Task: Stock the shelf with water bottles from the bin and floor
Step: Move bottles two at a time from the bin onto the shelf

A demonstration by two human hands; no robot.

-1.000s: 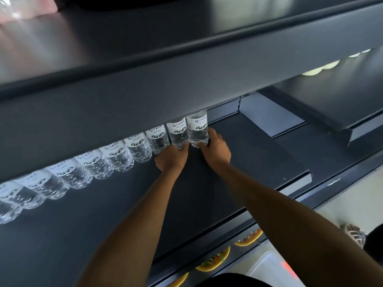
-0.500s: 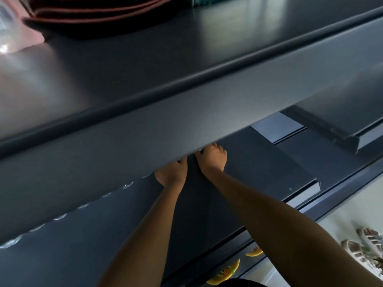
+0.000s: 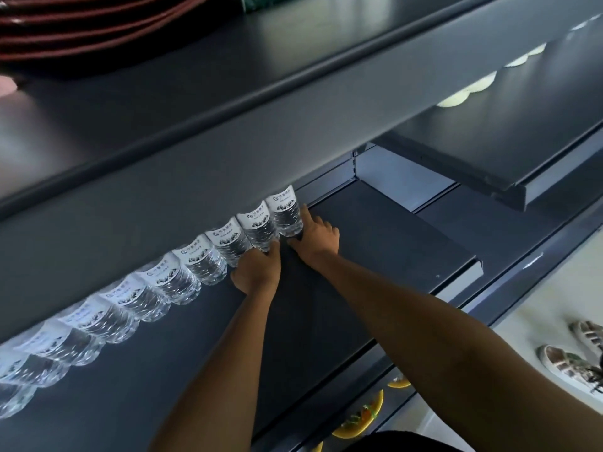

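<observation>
A row of several clear water bottles with white labels stands along the back of the dark shelf (image 3: pixel 375 243), running from the lower left to the middle. My left hand (image 3: pixel 257 269) grips the base of the second bottle from the right (image 3: pixel 257 228). My right hand (image 3: pixel 315 236) is curled round the base of the rightmost bottle (image 3: pixel 285 212). Both bottles stand upright on the shelf. The bottle tops are hidden behind the shelf above.
The upper shelf (image 3: pixel 228 119) overhangs the bottles. Red stacked items (image 3: pixel 81 24) lie on it at the top left. The right half of the bottle shelf is bare. Below, yellow-orange packaged goods (image 3: pixel 362 415) show. Two sneakers (image 3: pixel 574 357) stand on the pale floor at right.
The view dropped back down, so the bottle row shows again after being hidden by the upper shelf. Both hands stay at the bases of the two rightmost bottles.
</observation>
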